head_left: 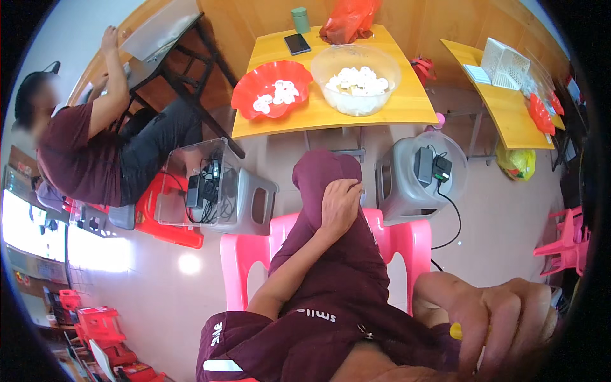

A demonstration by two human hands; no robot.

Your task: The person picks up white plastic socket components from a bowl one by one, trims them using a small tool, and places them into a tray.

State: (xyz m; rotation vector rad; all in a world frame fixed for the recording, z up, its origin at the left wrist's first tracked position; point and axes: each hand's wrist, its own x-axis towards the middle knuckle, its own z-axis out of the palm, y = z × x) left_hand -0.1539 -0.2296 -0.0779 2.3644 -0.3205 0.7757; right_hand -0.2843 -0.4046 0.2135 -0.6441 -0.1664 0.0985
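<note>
My left hand [341, 202] lies flat over my crossed leg near the knee, fingers stretched out and holding nothing. Close to the camera at the lower right, my right hand [499, 315] is raised with its fingers curled. A small yellow piece [456, 331] shows beside those fingers; what they hold is mostly hidden. Ahead of me, beyond reach of both hands, a yellow table [280, 124] bears a red scalloped bowl [245, 89] and a clear plastic bowl [321, 67]. White round pieces [284, 91] lie in the red bowl, and more white pieces [358, 81] fill the clear one.
A phone [297, 44], a green canister [300, 20] and a red plastic bag [349, 22] sit at the table's back. Grey stools [258, 200] with cables and adapters flank my pink chair [414, 248]. A co-worker [83, 146] sits left; a side table [503, 124] stands right.
</note>
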